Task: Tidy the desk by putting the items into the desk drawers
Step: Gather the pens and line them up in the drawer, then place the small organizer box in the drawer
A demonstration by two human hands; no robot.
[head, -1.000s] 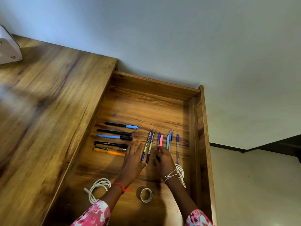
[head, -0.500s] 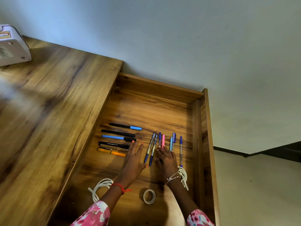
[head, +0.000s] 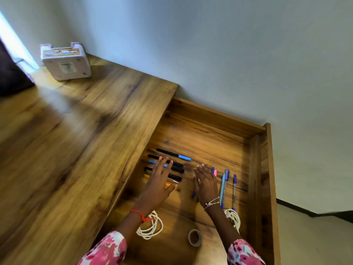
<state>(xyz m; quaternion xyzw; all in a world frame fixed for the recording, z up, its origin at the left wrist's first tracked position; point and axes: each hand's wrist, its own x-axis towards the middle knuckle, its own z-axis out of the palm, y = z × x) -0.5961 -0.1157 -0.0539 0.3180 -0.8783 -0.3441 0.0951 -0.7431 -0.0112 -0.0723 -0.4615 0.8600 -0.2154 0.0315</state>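
In the open wooden drawer (head: 267, 169), the left hand (head: 159, 180) lies spread on the sideways black, blue and orange pens (head: 173, 154) and the right hand (head: 206, 185) flat on the upright blue and pink pens (head: 222, 186): light, stiff, smooth barrels, likely to roll, best pinched mid-barrel.

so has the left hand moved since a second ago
Yes. The left hand has shifted left, from beside the sideways markers to lying over them, fingers spread.
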